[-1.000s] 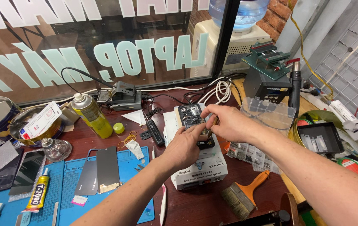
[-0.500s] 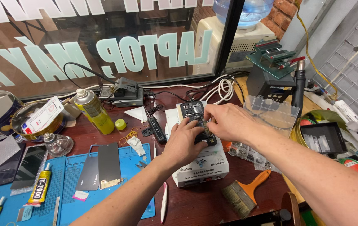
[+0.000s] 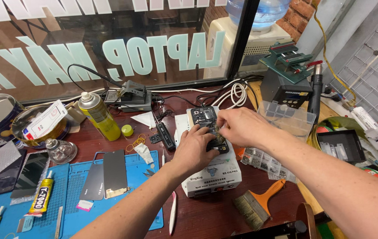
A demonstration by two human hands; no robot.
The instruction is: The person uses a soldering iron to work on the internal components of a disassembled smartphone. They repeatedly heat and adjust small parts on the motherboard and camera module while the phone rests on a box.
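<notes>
An opened phone (image 3: 204, 117) with its dark inner boards showing lies on a white box-shaped machine (image 3: 211, 177) at the middle of the bench. My left hand (image 3: 194, 148) rests on the phone's lower half and holds it down. My right hand (image 3: 241, 126) comes in from the right, its fingertips pinched over the phone's middle next to the left fingers. Whatever small part the fingertips pinch is hidden. The lower half of the phone is covered by both hands.
A blue mat (image 3: 71, 194) at left carries two dark phone panels (image 3: 108, 175) and glue tubes (image 3: 41, 199). A yellow spray can (image 3: 99, 116), a brush (image 3: 259, 204), a clear parts box (image 3: 286, 118), screw trays (image 3: 264, 161) and a black station (image 3: 286, 90) surround the machine.
My hands have stayed on the phone. The right hand's fingertips have shifted slightly toward the phone's middle, and the view has tilted a little.
</notes>
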